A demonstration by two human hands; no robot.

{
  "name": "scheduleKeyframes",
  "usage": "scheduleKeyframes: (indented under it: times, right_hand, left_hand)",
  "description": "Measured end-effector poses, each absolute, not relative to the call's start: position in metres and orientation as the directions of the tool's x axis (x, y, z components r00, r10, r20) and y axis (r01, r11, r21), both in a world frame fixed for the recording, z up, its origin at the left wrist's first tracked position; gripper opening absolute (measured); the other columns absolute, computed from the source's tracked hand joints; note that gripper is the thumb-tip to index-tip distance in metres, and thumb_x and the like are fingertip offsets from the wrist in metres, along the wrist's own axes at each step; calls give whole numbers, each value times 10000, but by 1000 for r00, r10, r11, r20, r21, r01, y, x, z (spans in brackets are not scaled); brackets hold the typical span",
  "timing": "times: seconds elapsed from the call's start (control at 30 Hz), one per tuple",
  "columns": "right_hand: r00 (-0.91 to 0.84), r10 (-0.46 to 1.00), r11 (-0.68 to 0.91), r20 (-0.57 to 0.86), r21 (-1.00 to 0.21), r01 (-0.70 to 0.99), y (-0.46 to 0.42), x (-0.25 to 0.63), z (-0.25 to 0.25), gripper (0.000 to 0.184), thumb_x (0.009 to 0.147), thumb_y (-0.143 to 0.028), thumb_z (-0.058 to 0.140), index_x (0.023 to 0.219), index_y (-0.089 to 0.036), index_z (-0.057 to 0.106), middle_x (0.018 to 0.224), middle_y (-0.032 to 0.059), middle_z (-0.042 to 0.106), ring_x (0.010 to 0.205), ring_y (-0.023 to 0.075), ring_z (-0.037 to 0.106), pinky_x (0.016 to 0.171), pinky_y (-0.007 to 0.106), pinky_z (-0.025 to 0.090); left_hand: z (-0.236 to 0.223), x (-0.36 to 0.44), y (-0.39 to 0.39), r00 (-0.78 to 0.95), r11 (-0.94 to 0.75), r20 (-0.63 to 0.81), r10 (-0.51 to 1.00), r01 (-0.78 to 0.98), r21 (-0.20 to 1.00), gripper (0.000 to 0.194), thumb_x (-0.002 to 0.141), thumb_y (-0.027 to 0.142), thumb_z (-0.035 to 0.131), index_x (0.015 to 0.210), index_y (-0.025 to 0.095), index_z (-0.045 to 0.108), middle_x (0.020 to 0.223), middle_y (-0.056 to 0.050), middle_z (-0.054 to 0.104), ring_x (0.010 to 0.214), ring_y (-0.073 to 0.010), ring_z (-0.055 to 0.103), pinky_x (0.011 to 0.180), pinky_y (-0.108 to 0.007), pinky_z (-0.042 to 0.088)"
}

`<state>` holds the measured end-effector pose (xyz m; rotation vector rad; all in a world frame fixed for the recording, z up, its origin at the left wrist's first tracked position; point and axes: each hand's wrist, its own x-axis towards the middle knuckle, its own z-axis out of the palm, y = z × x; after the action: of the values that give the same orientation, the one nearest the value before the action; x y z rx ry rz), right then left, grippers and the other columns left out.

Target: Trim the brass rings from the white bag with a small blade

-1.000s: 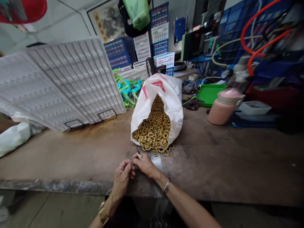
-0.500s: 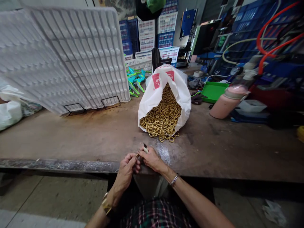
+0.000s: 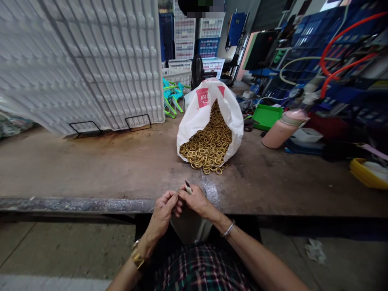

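Open across left worktop (image 3: 75,169) to the front edge (image 3: 75,204), with fingers pinched together in left hand (image 3: 163,208), cannot tell on what, clamped round pointed tool (image 3: 188,188) in right hand (image 3: 196,201), short of gold rings (image 3: 212,143) in white bag (image 3: 194,123), roomy rightward.

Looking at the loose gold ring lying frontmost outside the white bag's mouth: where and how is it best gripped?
Probably pinch the frontmost gold ring by its outer rim, coming from the wearer's side and above. It lies at the near edge of the pile, while the white bag walls in the rest.
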<state>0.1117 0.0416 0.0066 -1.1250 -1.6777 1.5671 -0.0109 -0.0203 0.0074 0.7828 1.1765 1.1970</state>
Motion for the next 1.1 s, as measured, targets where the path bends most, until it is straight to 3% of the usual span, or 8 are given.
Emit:
scheduleKeyframes:
  times: [0.27, 0.43, 0.9, 1.0, 1.1]
  right_hand:
    - [-443, 884, -26, -147, -964, 266, 40, 114, 6, 216, 775, -348, 489, 658, -168, 519, 454, -75, 399, 446, 66, 337, 461, 189, 278]
    - [-434, 889, -37, -146, -968, 248, 39, 114, 3, 212, 792, -316, 456, 634, -177, 482, 445, -79, 372, 433, 65, 329, 450, 187, 270]
    - [-412, 909, 40, -69, -967, 251, 37, 116, 1, 224, 812, -284, 409, 654, -170, 520, 523, -49, 467, 480, 79, 403, 500, 193, 322]
    - [-391, 920, 139, -23, -915, 380, 37, 119, 0, 207, 824, -247, 387, 734, -166, 554, 552, -33, 496, 499, 93, 438, 512, 202, 325]
    - [-477, 876, 354, 75, -771, 529, 34, 123, 0, 161, 794, -159, 402, 770, -168, 560, 606, -8, 539, 560, 111, 477, 552, 215, 325]
  left_hand:
    - [6, -12, -17, 38, 215, -215, 976, -326, 921, 266, 800, 407, 537, 722, 152, 528, 573, 45, 514, 382, -39, 364, 414, -196, 287]
    - [3, -11, -18, 48, 206, -202, 978, -354, 912, 257, 803, 386, 539, 705, 149, 532, 580, 38, 515, 408, -45, 389, 440, -199, 311]
    - [-1, -8, -21, 94, 250, -237, 967, -537, 806, 239, 766, 368, 603, 700, 160, 504, 616, 26, 536, 453, -57, 429, 449, -195, 356]
    - [-1, -8, -22, 102, 251, -234, 967, -542, 802, 223, 775, 361, 596, 724, 165, 501, 626, 24, 542, 468, -65, 451, 451, -196, 361]
    - [0, -9, -22, 80, 233, -226, 971, -524, 819, 220, 780, 365, 590, 738, 169, 500, 644, 21, 545, 494, -72, 468, 462, -198, 370]
